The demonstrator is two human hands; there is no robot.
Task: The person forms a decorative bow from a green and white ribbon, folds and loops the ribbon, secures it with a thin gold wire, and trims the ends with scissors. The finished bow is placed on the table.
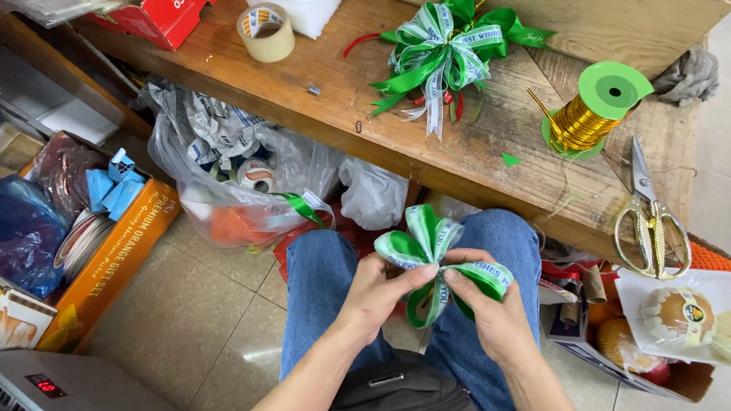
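Both hands meet over the lap, near the middle of the view. The left hand (376,292) pinches the centre of a green-and-white ribbon bow (429,253) between thumb and fingers; the right hand (492,310) has its fingers closed narrowly on the bow's right loop. The bow sits above the knees, just near of the wooden bench (346,81).

On the bench lie one finished bow (446,49) at the far middle, one gold ribbon spool (587,112) with green ends to its right, one pair of scissors (648,218) with gold handles at the right edge, and one tape roll (266,33) to the far left. Under the bench on the left stands one clear plastic bag (235,187) of scraps, with one orange box (113,252) beside it. At the near right, one tray (689,314) holds wrapped fruit.
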